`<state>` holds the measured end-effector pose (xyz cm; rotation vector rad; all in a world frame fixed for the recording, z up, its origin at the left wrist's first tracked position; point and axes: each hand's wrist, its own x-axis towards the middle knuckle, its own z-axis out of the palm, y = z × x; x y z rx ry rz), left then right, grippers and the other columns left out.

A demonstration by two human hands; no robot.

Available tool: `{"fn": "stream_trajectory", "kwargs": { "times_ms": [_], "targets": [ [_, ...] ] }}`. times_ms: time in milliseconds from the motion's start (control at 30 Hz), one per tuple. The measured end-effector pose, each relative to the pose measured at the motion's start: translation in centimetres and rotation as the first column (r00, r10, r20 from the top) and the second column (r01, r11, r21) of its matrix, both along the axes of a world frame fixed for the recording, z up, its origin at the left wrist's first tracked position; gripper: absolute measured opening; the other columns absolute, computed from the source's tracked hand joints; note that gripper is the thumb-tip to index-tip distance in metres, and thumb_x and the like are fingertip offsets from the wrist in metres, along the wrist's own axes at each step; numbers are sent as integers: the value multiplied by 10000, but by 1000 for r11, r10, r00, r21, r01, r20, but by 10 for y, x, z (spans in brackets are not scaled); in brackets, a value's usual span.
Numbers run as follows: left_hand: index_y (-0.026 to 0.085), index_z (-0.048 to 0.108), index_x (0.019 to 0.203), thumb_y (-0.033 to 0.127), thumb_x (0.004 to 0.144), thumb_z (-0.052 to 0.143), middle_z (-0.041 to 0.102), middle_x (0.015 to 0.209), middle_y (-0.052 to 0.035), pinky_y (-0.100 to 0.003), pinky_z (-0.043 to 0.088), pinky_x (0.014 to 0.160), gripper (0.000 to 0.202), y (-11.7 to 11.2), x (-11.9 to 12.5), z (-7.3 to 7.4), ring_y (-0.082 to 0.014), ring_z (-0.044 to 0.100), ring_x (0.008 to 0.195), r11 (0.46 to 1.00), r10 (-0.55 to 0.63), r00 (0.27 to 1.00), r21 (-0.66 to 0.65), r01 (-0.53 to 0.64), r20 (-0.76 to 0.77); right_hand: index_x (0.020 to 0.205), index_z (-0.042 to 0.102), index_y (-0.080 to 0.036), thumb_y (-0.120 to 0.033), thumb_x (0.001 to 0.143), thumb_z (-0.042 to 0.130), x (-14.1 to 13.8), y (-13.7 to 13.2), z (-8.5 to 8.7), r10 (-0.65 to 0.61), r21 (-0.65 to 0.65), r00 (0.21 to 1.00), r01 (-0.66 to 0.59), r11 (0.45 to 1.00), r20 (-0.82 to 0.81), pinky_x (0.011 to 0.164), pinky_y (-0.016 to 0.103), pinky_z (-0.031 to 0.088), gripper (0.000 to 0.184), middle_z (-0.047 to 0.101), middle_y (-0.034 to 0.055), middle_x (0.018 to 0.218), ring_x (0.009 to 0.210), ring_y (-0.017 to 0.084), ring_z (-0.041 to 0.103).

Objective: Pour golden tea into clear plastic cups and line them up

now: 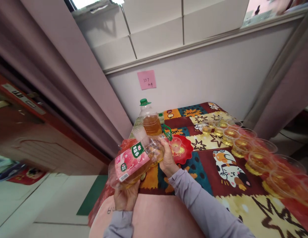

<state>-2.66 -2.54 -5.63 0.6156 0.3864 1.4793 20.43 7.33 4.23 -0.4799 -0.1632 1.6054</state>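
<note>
I hold a large clear plastic bottle with a pink label and amber liquid, tipped on its side with its neck toward the right. My left hand supports its base from below. My right hand is closed around the neck end, whose mouth is hidden. Just beyond the right hand, a clear plastic cup stands on a red scalloped plate. Behind the bottle is a big jug of amber liquid with a green cap, and a translucent cup-like piece shows in front of it.
Several clear cups with yellowish liquid line the right side of the patterned tablecloth. Red plastic film hangs at the table's left edge. A pink chair back is directly before me. A wall with a pink note stands behind.
</note>
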Motion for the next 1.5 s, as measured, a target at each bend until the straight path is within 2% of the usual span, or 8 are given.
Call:
{"fn": "stream_trajectory", "kwargs": {
  "times_ms": [233, 367, 533, 800, 900, 1033, 1300, 1500],
  "targets": [
    [389, 667, 1558, 482, 1038, 653, 720, 1559, -65, -473, 668, 1042, 528, -1, -3, -1, -343, 724, 1373, 992, 50, 997, -110, -57, -63, 1077, 773, -249, -578, 770, 872, 0, 0, -2, -10, 18, 1000, 10, 1000, 9, 770, 365, 680, 461, 869, 66, 1098, 929, 262, 830],
    [378, 694, 1521, 500, 1005, 705, 718, 1564, -52, -409, 671, 1017, 530, -1, -2, 1, -331, 732, 1361, 980, 114, 990, -157, -125, -82, 1087, 782, -251, -624, 741, 908, 0, 0, -3, 16, -22, 1000, -16, 1000, 17, 713, 359, 676, 524, 865, 59, 1086, 847, 247, 822],
    [383, 639, 1572, 463, 1012, 718, 680, 1613, -48, -407, 666, 1023, 572, -1, -1, 6, -333, 698, 1408, 956, 133, 974, -236, -175, -186, 1075, 792, -238, -634, 711, 950, 0, 2, -3, -15, 28, 1000, 16, 999, -10, 781, 348, 681, 561, 861, 53, 1077, 879, 228, 820],
    [398, 507, 1681, 306, 1043, 681, 670, 1621, -63, -460, 648, 1083, 668, 2, -8, 4, -338, 661, 1458, 990, 8, 999, -140, -15, -46, 1112, 792, -241, -590, 729, 939, -1, 3, -6, -5, -29, 1000, 5, 1000, -9, 761, 343, 681, 538, 866, 53, 1103, 883, 230, 820],
    [368, 474, 1711, 290, 1101, 560, 614, 1672, -89, -459, 592, 1160, 621, 6, -6, 3, -329, 588, 1533, 993, -114, 991, 21, 113, 75, 1101, 793, -235, -582, 743, 934, -1, 4, -8, 5, -10, 1000, -5, 1000, -15, 760, 332, 679, 518, 867, 52, 1088, 874, 226, 821],
    [255, 466, 1727, 306, 1144, 446, 502, 1743, -170, -470, 499, 1251, 585, 9, -3, 5, -367, 489, 1599, 931, -313, 945, 228, 286, 94, 1102, 795, -243, -564, 785, 911, -2, 6, -9, -4, 18, 1000, 5, 1000, -30, 762, 334, 683, 466, 872, 52, 1102, 880, 229, 823],
    [273, 500, 1705, 262, 1141, 486, 545, 1720, -136, -441, 503, 1247, 564, 7, 1, 12, -339, 518, 1582, 928, -322, 942, 225, 296, 89, 1038, 780, -243, -534, 804, 898, -3, 7, -13, -11, -43, 999, 10, 999, -30, 667, 308, 664, 392, 862, 27, 1007, 763, 201, 798],
    [244, 516, 1697, 247, 1134, 458, 532, 1730, -130, -445, 501, 1248, 566, 8, 4, 15, -347, 474, 1610, 921, -333, 939, 245, 303, 90, 1053, 783, -237, -491, 791, 909, -3, 6, -10, -54, -42, 997, 52, 998, -56, 733, 310, 679, 387, 863, 36, 1016, 836, 210, 814]
  ]
}}
